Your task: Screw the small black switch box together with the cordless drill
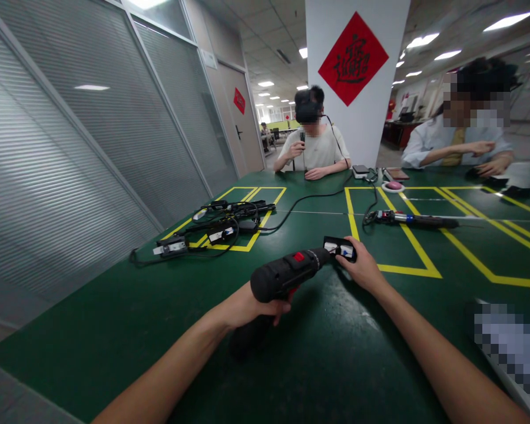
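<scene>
My left hand [258, 306] is wrapped round the grip of a black cordless drill [287, 274] with a red switch on top. The drill's chuck points right and away from me, and its bit meets a small black box [347, 244] with white and blue parts inside. I cannot tell whether the bit is seated in a screw. Held between the fingers and thumb of my right hand [362, 265], the box has its inner side turned toward the drill. It is just above the green table [181, 341] or touching it.
Cabled black devices [229, 221] lie in a heap at left, within yellow tape. At right is a black power tool [415, 219] with a cord, near a pink object [394, 186] on a white ring. A blurred flat device [512, 347] lies front right. Two people sit across the table.
</scene>
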{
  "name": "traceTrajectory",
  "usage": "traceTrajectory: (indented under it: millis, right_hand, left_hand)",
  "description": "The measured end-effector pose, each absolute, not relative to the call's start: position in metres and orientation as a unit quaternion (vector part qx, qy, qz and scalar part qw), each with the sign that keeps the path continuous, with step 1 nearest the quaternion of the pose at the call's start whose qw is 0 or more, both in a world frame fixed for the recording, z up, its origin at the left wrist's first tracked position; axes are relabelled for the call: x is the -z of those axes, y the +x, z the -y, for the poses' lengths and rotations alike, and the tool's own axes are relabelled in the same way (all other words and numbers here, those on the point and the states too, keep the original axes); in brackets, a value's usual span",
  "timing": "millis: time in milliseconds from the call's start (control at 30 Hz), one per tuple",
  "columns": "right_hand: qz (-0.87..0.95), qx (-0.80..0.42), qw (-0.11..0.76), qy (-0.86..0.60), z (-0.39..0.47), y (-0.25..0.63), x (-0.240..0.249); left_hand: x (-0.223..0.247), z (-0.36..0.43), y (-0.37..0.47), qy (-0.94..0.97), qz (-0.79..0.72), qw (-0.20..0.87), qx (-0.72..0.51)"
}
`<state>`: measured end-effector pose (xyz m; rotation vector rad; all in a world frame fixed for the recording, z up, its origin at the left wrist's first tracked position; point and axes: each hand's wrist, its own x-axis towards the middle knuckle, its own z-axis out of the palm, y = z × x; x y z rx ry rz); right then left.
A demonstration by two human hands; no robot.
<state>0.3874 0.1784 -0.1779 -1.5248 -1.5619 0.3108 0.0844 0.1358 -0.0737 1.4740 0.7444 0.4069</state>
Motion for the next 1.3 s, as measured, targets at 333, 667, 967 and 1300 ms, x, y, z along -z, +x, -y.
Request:
traceTrajectory:
  millis: [333, 667, 967, 1300]
  right_hand:
    - [0.626, -0.131, 0.451, -0.622, -0.1783, 0.3879, 0.1775]
    - [0.630, -0.131, 0.458, -0.613, -0.1785, 0.3880, 0.1771]
    - [0.629, -0.124, 0.450, -0.622, -0.1784, 0.3879, 0.1779]
    - [0.615, -0.140, 0.459, -0.626, -0.1795, 0.3868, 0.1749]
  left_hand:
    - [0.0707, -0.1362, 0.0832, 0.641, -0.335, 0.669, -0.172]
    - [0.0707, -0.1376, 0.0829, 0.647, -0.337, 0.663, -0.172]
    - [0.0714, -0.1367, 0.0833, 0.645, -0.328, 0.667, -0.178]
    - [0.0718, -0.1326, 0.0842, 0.655, -0.345, 0.648, -0.177]
